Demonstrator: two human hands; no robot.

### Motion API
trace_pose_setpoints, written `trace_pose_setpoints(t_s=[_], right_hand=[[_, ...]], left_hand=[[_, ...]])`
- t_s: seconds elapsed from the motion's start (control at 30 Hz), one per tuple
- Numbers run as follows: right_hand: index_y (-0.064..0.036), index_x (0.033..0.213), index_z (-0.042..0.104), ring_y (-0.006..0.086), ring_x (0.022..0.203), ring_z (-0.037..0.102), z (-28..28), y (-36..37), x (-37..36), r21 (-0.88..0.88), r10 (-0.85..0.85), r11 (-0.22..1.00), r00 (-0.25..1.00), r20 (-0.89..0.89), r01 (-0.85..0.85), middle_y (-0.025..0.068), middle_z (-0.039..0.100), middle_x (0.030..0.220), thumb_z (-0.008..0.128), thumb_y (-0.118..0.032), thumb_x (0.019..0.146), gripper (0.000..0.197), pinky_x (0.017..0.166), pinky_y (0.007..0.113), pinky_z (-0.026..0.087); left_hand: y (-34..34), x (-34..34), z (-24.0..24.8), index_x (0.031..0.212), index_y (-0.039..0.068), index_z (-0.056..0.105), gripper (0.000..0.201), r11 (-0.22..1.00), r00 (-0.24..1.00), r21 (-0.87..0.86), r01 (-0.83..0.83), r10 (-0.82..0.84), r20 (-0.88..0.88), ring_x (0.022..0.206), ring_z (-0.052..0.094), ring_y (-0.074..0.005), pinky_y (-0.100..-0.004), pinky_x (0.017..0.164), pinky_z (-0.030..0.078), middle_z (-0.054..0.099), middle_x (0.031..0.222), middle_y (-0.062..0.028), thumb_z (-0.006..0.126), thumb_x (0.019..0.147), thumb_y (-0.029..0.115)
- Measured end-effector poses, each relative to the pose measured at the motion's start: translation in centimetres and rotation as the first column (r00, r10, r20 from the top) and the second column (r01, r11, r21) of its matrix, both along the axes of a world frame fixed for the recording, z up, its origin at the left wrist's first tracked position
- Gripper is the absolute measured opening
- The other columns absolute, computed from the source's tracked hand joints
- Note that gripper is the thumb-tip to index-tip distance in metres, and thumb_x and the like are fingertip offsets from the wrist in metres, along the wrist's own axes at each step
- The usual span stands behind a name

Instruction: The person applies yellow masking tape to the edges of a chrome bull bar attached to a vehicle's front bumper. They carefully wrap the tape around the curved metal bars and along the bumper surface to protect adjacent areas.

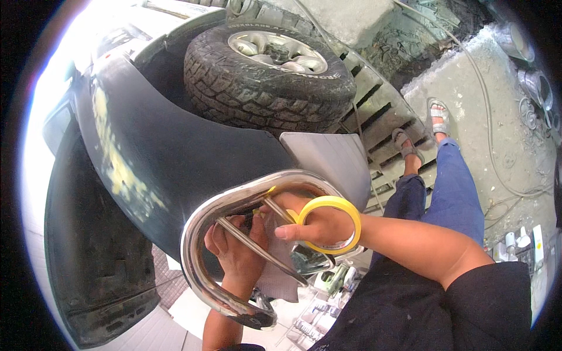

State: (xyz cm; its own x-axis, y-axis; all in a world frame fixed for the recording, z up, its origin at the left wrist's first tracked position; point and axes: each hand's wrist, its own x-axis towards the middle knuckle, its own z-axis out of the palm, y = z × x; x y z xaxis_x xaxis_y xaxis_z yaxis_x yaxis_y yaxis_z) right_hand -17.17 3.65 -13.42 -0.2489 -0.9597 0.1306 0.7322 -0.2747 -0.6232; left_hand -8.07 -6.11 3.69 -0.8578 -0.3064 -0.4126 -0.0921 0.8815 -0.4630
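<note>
My right hand (319, 227) reaches through a chrome tube guard (196, 263), carrying a roll of yellow tape (335, 202). The ring lies against the hand, thumb pointing left and other fingers partly hidden behind the thin crossbars. Within the same loop my left hand (241, 254) is closed, its fingertips pinched near a small yellow strip (256, 213). A sheet of pale paper (278, 276) hangs beside that hand, behind a crossbar. Beyond the guard stands a dark body panel (193, 140) with pale yellowish patches along its left side.
A wheel with a treaded tyre (257, 96) lies beyond the panel, next to a grey panel piece (328, 158). Slatted boards (374, 96) cover part of the floor. A hose (487, 111) trails on the right. Several tools and bottles (515, 245) stand at the lower right.
</note>
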Motion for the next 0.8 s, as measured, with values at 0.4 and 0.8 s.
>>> trace_pose_setpoints(t_s=[0.4,0.8], right_hand=[[0.0055,0.129,0.048,0.0306,0.119,0.051,0.0,0.5,-0.7,0.024,0.061,0.998,0.998,0.027,-0.062,0.0222,0.056,0.124,0.059,-0.041,0.093,0.059,0.104,0.04,0.037],[0.0049,0.135,0.041,0.026,0.124,0.048,0.5,3.8,-1.7,0.072,0.14,0.986,0.985,0.098,-0.147,0.0198,0.053,0.129,0.06,-0.032,0.094,0.059,0.106,0.038,0.035]], left_hand=[[0.2,-0.5,-1.0,0.101,0.021,0.064,0.025,0.991,0.99,-0.095,-0.095,0.104,0.094,0.117,0.041,-0.0301,-0.0514,0.1,0.019,0.053,0.113,-0.0066,0.065,0.076,0.026],[0.8,-1.5,-1.1,0.106,0.016,0.064,0.034,0.998,0.987,-0.04,-0.058,0.063,0.148,0.116,0.045,-0.0322,-0.0531,0.103,0.019,0.052,0.112,-0.0117,0.065,0.077,0.033]])
